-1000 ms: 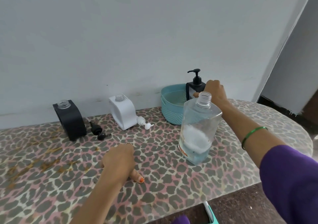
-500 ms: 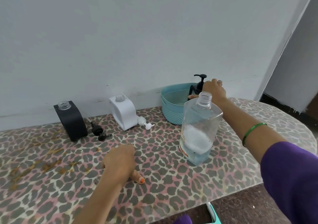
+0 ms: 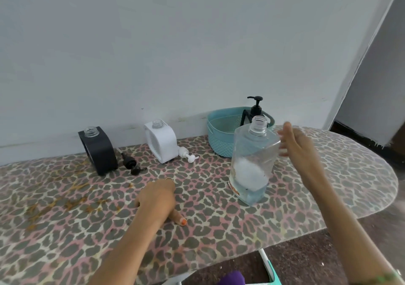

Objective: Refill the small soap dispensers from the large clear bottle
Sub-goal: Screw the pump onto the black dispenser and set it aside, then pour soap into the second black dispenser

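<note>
On the leopard-print table [image 3: 65,219], taken from left to right, a black dispenser [image 3: 98,151] is found uncapped against the wall, with a black pump [image 3: 131,164] laid flat just beside it. A white dispenser [image 3: 162,141] follows, likewise uncapped, with a white pump [image 3: 186,154] lying at its foot. The left hand [image 3: 157,197] is rested on the table surface in front of these, fingers folded under and nothing held. Further right, a teal basket [image 3: 219,138] is set near the wall, and a third dispenser [image 3: 254,109], black with its pump fitted, is seen standing in it. The large clear bottle [image 3: 252,164] is placed in front of the basket, upright, cap off, a low pool of liquid and foam in its base. The right hand [image 3: 295,149] is blurred just beside the bottle's shoulder, fingers spread wide and gripping nothing; contact with the bottle cannot be confirmed.

Risks are judged as follows. The bottle is open, tall and nearly empty, so a careless grasp could tip it and soap could be spilled over the cloth. The dispenser necks are narrow; an unsteady pour would likely overshoot them. The loose pumps could be knocked while the bottle is carried across.

Count: three small dispensers, two open; two loose pumps; one large bottle; one basket.
</note>
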The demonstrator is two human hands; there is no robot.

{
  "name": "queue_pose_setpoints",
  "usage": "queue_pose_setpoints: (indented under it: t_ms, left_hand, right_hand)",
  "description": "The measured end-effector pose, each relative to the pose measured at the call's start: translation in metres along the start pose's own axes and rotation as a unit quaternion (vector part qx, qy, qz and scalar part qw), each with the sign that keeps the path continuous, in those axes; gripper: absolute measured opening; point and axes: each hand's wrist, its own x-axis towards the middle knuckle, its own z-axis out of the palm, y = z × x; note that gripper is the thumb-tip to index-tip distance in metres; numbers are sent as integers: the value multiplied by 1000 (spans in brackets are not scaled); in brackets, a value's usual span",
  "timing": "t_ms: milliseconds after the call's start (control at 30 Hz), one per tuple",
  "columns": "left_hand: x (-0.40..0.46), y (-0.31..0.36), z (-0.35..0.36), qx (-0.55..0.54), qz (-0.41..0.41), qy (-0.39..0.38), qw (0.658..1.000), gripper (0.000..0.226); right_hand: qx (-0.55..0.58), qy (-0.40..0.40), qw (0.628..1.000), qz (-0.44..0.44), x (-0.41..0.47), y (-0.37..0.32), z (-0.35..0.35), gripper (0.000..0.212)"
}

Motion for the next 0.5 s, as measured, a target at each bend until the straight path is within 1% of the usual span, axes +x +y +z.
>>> queue_pose_setpoints:
  t_ms: [33, 100, 167, 200, 300, 367, 500]
  left_hand:
    - [0, -1, 1, -2, 0, 11, 1000, 65]
    - [-1, -2, 3, -1, 3, 27, 1000, 55]
    - [-3, -3, 3, 1, 8, 28, 1000, 57]
    - [-5, -3, 3, 0, 10, 26, 1000, 62]
    - [-12, -4, 0, 12, 19, 20, 1000, 79]
    - [-16, -5, -1, 23, 29, 24, 999, 81]
    - [-22, -8, 0, 16, 45, 46, 998, 79]
  right_hand:
    - [30, -21, 999, 1, -21, 2, -1, 95]
    - [46, -71, 996, 14, -54, 7, 4, 102]
    - [60, -108, 992, 20, -70, 12, 14, 105]
    - [73, -114, 991, 22, -72, 14, 19, 103]
    - [64, -92, 994, 8, -70, 11, 34, 94]
    - [44, -65, 997, 5, -68, 8, 42, 92]
    - [34, -44, 998, -16, -72, -3, 50, 71]
